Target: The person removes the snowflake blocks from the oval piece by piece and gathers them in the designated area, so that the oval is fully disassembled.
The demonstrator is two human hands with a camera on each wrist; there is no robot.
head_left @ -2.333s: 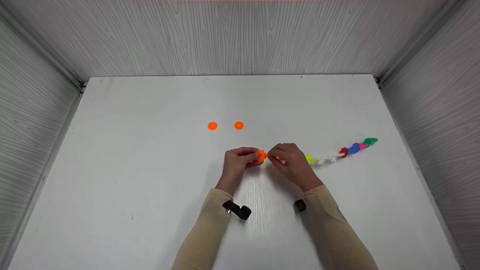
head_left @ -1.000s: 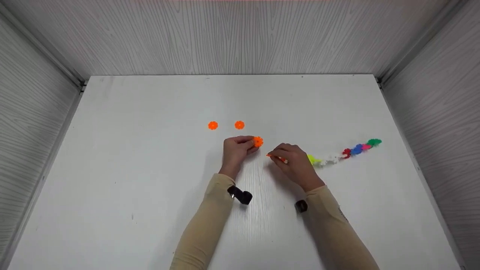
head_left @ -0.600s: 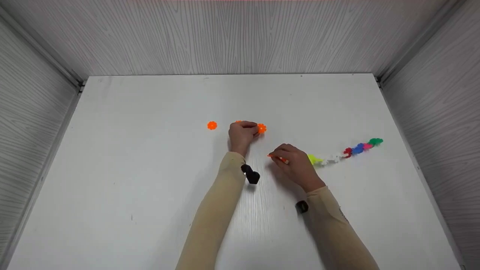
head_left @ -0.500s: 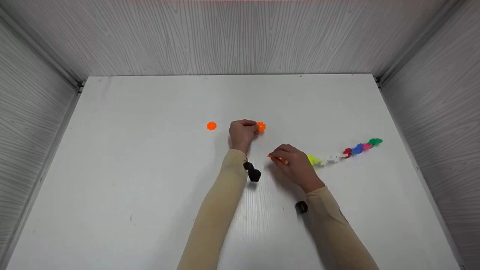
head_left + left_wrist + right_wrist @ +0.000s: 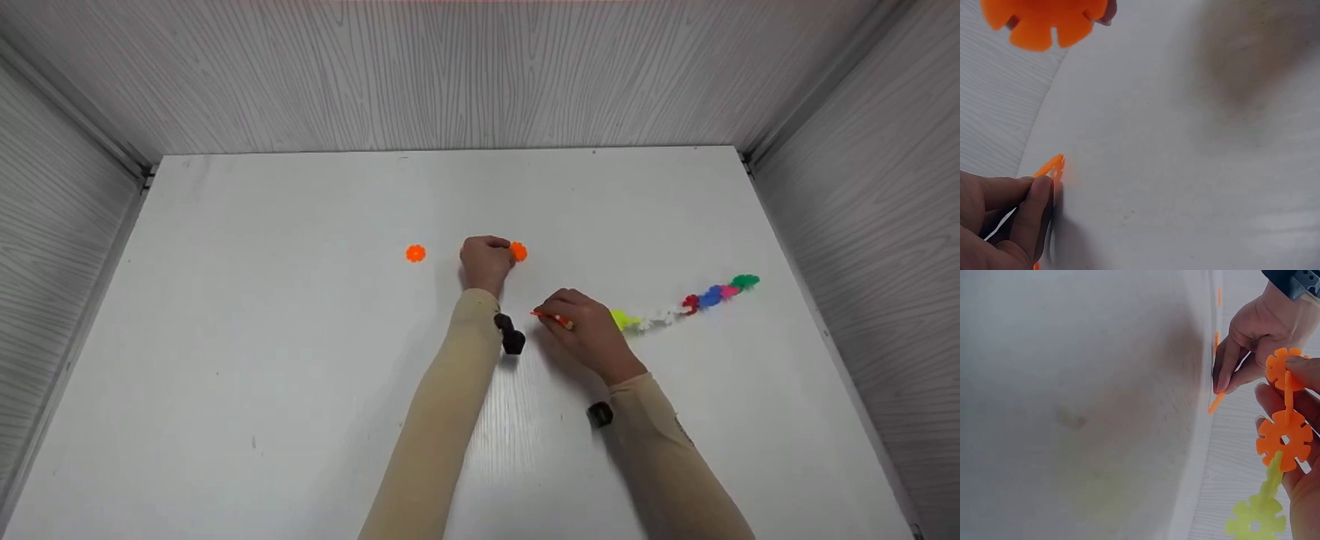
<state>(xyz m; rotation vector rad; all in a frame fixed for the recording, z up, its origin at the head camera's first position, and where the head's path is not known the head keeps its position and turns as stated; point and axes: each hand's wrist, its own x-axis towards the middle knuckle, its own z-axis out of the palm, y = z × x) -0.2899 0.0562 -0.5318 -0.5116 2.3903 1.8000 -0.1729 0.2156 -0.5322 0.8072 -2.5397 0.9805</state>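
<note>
My left hand (image 5: 486, 262) pinches an orange slotted flower disc (image 5: 519, 251) by its edge, tilted, low over the white table. Beneath that hand a second orange disc (image 5: 1216, 343) is nearly hidden in the head view. My right hand (image 5: 589, 330) holds one end of a chain of interlocked flower discs. Its fingers are around orange discs (image 5: 1284, 440), with a yellow disc (image 5: 1255, 520) linked after them. Beyond the hand the chain runs right through white (image 5: 658, 319), red (image 5: 690, 303), blue (image 5: 709, 297) and pink to a green end (image 5: 745, 281).
Left of my left hand, a loose orange disc (image 5: 415, 253) lies flat on the table (image 5: 262, 300). Pale wood-grain panels (image 5: 450, 75) stand along the back and both sides. Black wrist devices (image 5: 513, 341) sit on both sleeves.
My left hand has drawn its orange disc away from the chain's end and carried it toward the back of the table, covering one loose disc. My right hand has barely moved.
</note>
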